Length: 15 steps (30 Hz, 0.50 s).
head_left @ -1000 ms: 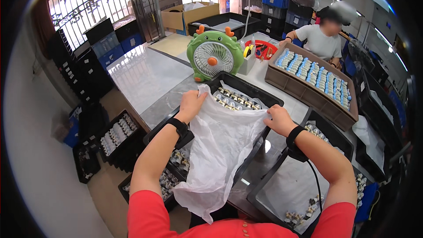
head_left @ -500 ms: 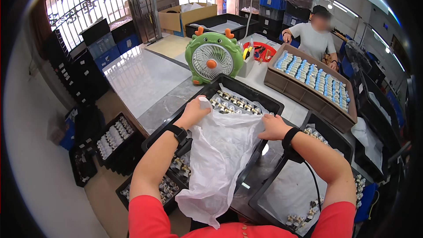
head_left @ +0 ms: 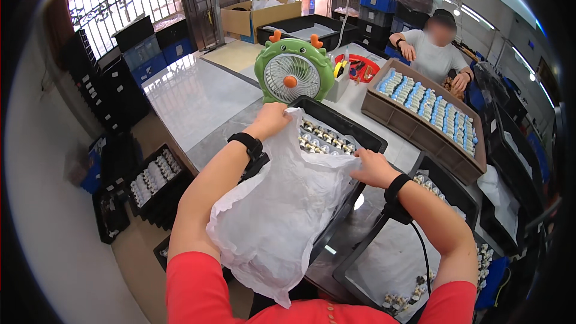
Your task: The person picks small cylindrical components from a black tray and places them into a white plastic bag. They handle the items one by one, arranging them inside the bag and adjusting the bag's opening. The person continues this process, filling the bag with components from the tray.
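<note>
A thin white sheet (head_left: 273, 204), crumpled and translucent, hangs between my two hands over a black tray (head_left: 369, 134). My left hand (head_left: 274, 119) pinches its far left corner near the tray's left side. By the tray's right side, my right hand (head_left: 373, 169) grips the opposite edge of the sheet. Beyond that edge, rows of small metal-and-white parts (head_left: 324, 138) show in the far end of the tray. The sheet covers the nearer part, and its loose end drapes toward my body.
A green fan (head_left: 292, 75) stands just behind the tray. To the right are a brown crate (head_left: 414, 121) of blue-and-white parts and another black tray (head_left: 351, 270) with a sheet and loose parts. A co-worker (head_left: 435, 51) sits across the table. Stacked trays (head_left: 155, 183) stand at lower left.
My left hand has moved away from me and slightly right, pulling its corner toward the tray's far left. The sheet is spread wider. The co-worker's hands have shifted.
</note>
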Tool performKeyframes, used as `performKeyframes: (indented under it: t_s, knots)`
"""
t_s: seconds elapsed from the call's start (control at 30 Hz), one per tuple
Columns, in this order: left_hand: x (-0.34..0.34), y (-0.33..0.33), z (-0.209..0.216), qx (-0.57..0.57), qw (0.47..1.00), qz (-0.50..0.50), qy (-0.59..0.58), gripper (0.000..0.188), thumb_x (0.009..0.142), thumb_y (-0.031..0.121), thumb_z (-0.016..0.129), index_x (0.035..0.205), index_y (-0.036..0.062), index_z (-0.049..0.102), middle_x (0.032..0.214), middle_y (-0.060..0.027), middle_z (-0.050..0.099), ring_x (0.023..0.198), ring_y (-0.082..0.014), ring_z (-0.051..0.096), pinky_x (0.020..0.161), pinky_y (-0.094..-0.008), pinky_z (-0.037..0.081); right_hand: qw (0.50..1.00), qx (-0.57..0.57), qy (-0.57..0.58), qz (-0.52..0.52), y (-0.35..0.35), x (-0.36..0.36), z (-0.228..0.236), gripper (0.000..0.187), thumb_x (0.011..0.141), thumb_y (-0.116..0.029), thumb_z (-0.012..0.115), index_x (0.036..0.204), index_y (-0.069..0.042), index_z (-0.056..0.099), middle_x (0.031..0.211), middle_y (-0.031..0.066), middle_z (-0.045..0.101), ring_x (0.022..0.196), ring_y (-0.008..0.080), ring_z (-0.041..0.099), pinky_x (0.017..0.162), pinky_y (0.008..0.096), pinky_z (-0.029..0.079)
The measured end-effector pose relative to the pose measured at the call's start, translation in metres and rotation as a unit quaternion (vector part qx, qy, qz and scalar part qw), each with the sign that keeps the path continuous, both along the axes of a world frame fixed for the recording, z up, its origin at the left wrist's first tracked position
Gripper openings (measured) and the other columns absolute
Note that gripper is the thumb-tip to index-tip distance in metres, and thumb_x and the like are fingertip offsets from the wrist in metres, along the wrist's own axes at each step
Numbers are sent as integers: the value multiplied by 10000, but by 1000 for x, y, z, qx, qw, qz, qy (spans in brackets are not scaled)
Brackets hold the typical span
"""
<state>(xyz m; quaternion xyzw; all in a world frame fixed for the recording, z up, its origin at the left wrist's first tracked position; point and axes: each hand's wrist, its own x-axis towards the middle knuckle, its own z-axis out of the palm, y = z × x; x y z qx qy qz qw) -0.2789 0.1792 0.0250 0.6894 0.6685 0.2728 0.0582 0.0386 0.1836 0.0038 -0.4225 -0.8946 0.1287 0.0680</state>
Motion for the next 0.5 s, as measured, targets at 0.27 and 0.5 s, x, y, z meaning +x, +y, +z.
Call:
performKeyframes:
  t_s: [0.27,0.5]
  knots:
    - [54,-111,8,-48,975,-215,-31,176,754,108,638,888,2,599,801,-194,608,800,-375,592,701,-411,466,992,-56,70,93,-44,-5,29,397,779,-263,647,1093,-28,585,1113,162,595,1048,309,558,961,447,359]
    - [77,-260,30,-50,901,-369,-225,204,724,27,631,914,33,556,845,-111,568,781,-315,587,660,-371,479,977,-139,68,144,-69,2,38,327,793,-202,632,1072,-33,608,1034,156,633,996,306,578,951,377,384]
